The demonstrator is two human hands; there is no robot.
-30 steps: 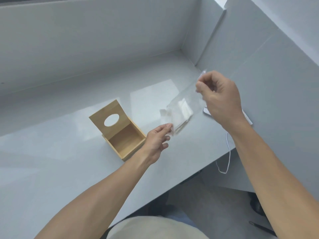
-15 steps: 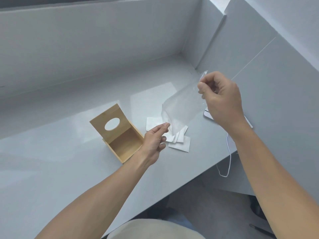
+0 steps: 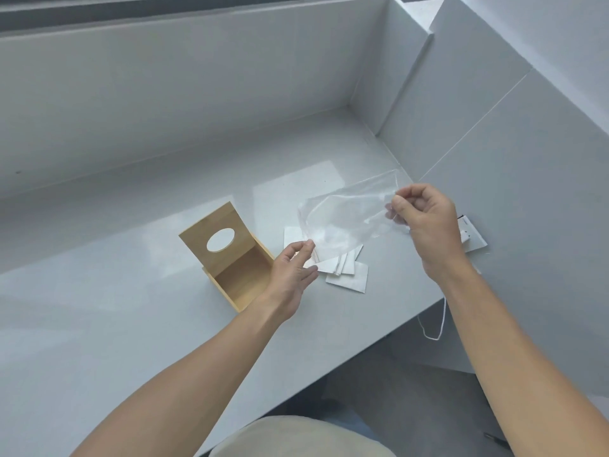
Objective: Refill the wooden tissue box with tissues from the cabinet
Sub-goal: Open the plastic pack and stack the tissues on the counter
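1. Head view: the wooden box [image 3: 230, 258] is sitting on the grey counter [image 3: 99, 324] with its lid [image 3: 216, 237] standing open and tilted back; the oval hole in the lid is showing the counter behind it, and the inside of the box is showing bare wood.
2. Just to the right of the box, several white folded tissues [image 3: 346, 273] are lying in a loose, overlapping pile flat on the counter, close to the box but not inside it.
3. A clear plastic bag [image 3: 346, 219] is hanging in the air above the tissues, stretched between the two hands.
4. The right hand [image 3: 425, 222] is pinching the far right end of the bag between thumb and curled fingers, well to the right of the box.
5. The left hand [image 3: 293, 275] is hovering right beside the box, thumb and forefinger closing on the bag's lower left edge, the other fingers loosely extended over the tissues.
6. Further right of the box, behind the right hand, a white flat object [image 3: 473, 237] is lying on the counter, and a thin white cord [image 3: 440, 319] is dangling off the counter's edge.
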